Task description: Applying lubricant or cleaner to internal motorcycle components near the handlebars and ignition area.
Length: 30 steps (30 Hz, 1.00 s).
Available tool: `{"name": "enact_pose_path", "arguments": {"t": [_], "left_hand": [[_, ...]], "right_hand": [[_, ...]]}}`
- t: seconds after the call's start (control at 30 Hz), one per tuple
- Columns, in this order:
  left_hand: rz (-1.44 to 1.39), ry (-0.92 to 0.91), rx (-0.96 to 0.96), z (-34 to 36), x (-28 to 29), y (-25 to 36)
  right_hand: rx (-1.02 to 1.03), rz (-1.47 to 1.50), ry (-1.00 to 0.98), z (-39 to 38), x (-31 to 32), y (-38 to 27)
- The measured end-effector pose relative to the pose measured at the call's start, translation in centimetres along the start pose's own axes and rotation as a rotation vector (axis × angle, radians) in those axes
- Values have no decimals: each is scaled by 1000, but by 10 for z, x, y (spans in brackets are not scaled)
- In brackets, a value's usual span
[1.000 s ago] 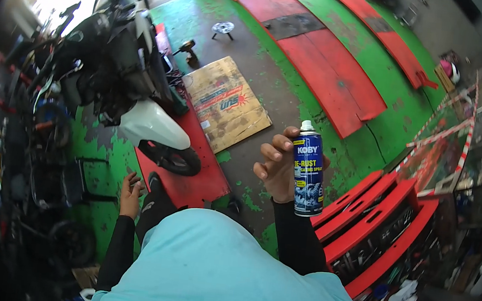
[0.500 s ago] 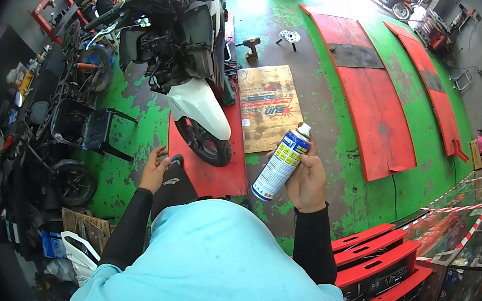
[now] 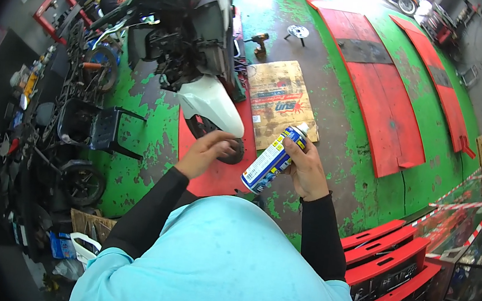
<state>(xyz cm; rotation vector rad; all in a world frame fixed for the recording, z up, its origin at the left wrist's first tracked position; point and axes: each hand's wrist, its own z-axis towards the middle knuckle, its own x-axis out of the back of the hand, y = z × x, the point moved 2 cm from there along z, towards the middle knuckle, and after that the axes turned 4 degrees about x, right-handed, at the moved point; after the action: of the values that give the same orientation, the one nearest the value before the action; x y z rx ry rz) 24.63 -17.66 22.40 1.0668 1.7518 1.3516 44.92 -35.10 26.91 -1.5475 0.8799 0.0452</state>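
Blue-and-white spray can (image 3: 276,157) sits in the right hand (image 3: 310,170), in front of the torso, tilted, its white top (image 3: 302,128) up and to the right, base low and to the left. Main risk, as I judge it: a slip. Grip is one-handed, on the upper part of the body, so the base hangs unsupported; slick or oily skin could let the can slide and drop toward the red platform (image 3: 226,178) or the floor. Second risk: stray spray if a finger presses the top by accident; whether the top is a cap or a bare nozzle I cannot tell. In this view the white fender (image 3: 213,106) and the flattened cardboard (image 3: 283,96) lie just beyond the hands and might catch drips. Pose: right forearm, black-sleeved, comes up from the lower right, thumb lying across the near face of the can, fingers wrapped behind and mostly hidden. Left hand (image 3: 211,154) hangs in front of the motorcycle's front wheel (image 3: 199,127), back of the hand showing, fingers loosely bent and pointing toward the can, apart from it; nothing visible in them, palm side hidden.
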Motion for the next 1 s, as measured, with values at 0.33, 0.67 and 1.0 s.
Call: {"name": "enact_pose_path", "arguments": {"t": [0.33, 0.67, 1.0], "left_hand": [[-338, -137, 116, -87, 48, 43], [-772, -316, 43, -201, 192, -12], [-178, -13, -213, -259, 264, -22]], "right_hand": [[4, -45, -314, 36, -133, 49], [257, -141, -261, 27, -329, 161], [665, -206, -248, 14, -421, 226]]}}
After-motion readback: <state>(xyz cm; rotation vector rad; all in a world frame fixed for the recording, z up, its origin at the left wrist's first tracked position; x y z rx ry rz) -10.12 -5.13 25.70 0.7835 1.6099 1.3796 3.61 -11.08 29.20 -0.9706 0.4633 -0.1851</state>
